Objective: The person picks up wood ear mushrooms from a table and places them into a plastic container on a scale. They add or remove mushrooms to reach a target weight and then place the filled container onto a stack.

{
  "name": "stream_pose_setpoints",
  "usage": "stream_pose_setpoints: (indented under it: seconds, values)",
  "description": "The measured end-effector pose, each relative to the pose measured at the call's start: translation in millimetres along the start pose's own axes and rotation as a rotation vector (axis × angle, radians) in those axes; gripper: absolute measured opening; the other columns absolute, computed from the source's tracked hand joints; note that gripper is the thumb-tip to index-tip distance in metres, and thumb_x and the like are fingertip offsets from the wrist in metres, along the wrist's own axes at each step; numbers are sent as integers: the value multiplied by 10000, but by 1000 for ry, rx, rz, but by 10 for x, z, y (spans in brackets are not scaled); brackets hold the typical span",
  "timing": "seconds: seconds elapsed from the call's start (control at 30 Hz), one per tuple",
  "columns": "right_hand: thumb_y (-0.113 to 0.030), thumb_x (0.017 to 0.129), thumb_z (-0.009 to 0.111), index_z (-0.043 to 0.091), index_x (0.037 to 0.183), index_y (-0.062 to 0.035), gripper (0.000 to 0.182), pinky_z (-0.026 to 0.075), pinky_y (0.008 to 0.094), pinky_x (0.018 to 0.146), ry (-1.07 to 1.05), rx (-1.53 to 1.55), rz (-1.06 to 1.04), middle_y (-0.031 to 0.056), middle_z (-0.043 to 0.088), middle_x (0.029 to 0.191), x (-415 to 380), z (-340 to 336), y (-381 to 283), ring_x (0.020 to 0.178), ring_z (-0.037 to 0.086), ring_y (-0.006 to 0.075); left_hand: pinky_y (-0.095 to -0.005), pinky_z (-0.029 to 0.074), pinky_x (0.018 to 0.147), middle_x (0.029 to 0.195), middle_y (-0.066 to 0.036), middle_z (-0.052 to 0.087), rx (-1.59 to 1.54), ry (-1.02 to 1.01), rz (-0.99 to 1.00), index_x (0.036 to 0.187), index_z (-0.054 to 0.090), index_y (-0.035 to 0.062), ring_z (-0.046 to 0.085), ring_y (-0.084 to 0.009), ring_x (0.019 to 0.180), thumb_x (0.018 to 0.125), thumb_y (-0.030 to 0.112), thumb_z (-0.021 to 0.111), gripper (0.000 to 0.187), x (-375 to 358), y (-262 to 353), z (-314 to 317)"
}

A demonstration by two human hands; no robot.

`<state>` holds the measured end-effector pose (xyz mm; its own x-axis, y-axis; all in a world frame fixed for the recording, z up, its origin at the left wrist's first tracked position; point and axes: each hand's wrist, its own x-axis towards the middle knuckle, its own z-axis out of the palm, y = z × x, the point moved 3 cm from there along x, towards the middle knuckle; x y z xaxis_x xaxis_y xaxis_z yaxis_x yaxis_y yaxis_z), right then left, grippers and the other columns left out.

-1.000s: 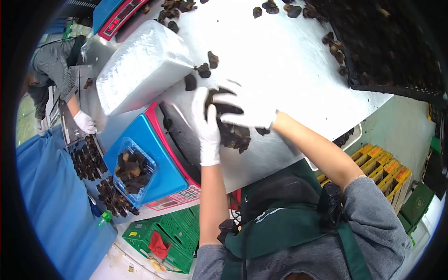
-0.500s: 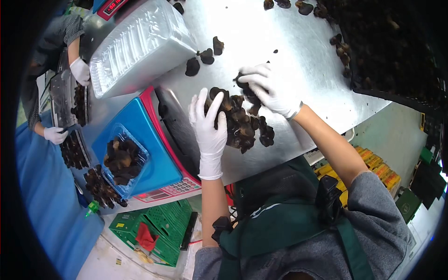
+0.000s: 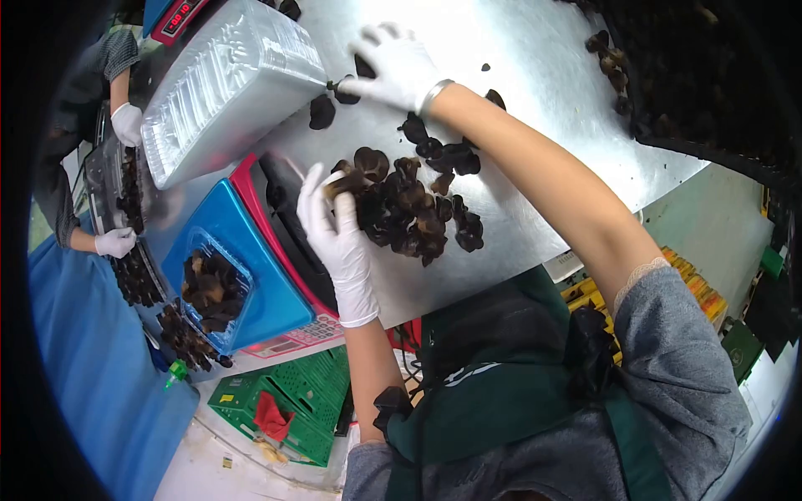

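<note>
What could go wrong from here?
The right hand reaches in close to the stack of clear trays, so a sideways brush could nudge it.
The left hand has a brown piece at its fingertips, beside the loose pile; it might slip back in.
The filled tray sits near the edge of the blue platform; a bump could shift it.

Red cloth (image 3: pixel 271 416) on green crate (image 3: pixel 313 386)
</note>
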<state>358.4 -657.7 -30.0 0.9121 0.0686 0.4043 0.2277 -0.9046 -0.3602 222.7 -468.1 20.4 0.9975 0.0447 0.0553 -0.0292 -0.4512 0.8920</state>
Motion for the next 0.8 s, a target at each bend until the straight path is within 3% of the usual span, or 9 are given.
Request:
stream_pose_setpoints:
  seconds: [0.03, 0.1, 0.17, 0.23, 0.4, 0.5, 0.57, 0.63, 0.8]
  values:
    - [-370, 834, 660, 650, 1103, -131, 360, 439, 427, 937, -106, 113, -111, 113, 585, 1186, -63, 11, -94, 1137, 513, 312, -381, 384, 1061, 1321, -159, 523, -169, 64, -150, 1139, 637, -15, 500, -265, 1231, 879, 1, 559, 272, -28, -59, -73]
    - [-409, 836, 646, 652, 1083, -123, 378, 440, 434, 926, -316, 333, -352, 114, 581, 1159, -319, -37, -394, 1124, 516, 308, -346, 418, 1015, 1318, -144, 535, -60, 68, -5, 1244, 563, -1, 563, -219, 1129, 851, -31, 511, 397, -104, -308, -233]
    - [-418, 822, 649, 641, 1108, -116, 417, 433, 465, 919, -484, 429, -356, 102, 576, 1141, -654, -136, -524, 1099, 522, 299, -356, 419, 1021, 1335, -141, 518, 43, -40, -57, 1275, 523, -8, 553, -226, 1142, 770, -51, 497, 507, -165, -337, -222]
    - [-395, 791, 677, 615, 1155, -117, 462, 426, 473, 943, -671, 510, -329, 103, 560, 1188, -847, -445, -521, 1107, 515, 313, -426, 361, 1081, 1322, -188, 515, 317, -286, -15, 1408, 422, 1, 476, -337, 1227, 712, -12, 544, 707, -236, -140, -194]
    - [-346, 563, 872, 309, 1511, -204, 1112, 392, 532, 1027, -798, 138, -307, 185, 322, 1517, -1128, -900, -602, 1265, 407, 431, -477, 375, 1034, 1365, -237, 430, 622, -362, 17, 1502, 253, 28, 430, -434, 1202, 705, 186, 753, 954, -493, 93, -134]
    - [-206, 710, 762, 363, 1472, -185, 861, 445, 504, 964, -677, 0, -331, 171, 379, 1461, -1140, -704, -729, 1202, 469, 415, -474, 417, 992, 1277, -254, 452, 478, -272, -231, 1483, 283, 29, 461, -425, 1171, 724, 163, 749, 900, -537, 26, 12]
    - [-128, 732, 714, 456, 1395, -166, 712, 461, 489, 949, -715, 234, -216, 170, 434, 1401, -1049, -689, -866, 1153, 512, 406, -445, 444, 977, 1217, -235, 475, 259, -145, -233, 1433, 346, 16, 503, -397, 1134, 730, 77, 725, 801, -523, -82, 134]
    - [-52, 705, 712, 573, 1171, -77, 487, 475, 435, 951, -648, 363, -122, 187, 514, 1269, -1035, -607, -866, 1129, 532, 400, -423, 454, 975, 1171, -207, 495, 88, -42, -272, 1345, 431, 12, 525, -374, 1110, 714, -15, 693, 684, -476, -87, 195]
    - [-83, 709, 760, 608, 1011, -62, 339, 484, 407, 880, -705, 394, 45, 166, 583, 1087, -939, -898, -843, 1021, 576, 366, -427, 455, 968, 1182, -188, 483, 105, -82, -243, 1291, 497, 79, 507, -382, 1112, 737, -6, 673, 588, -480, 22, 78]
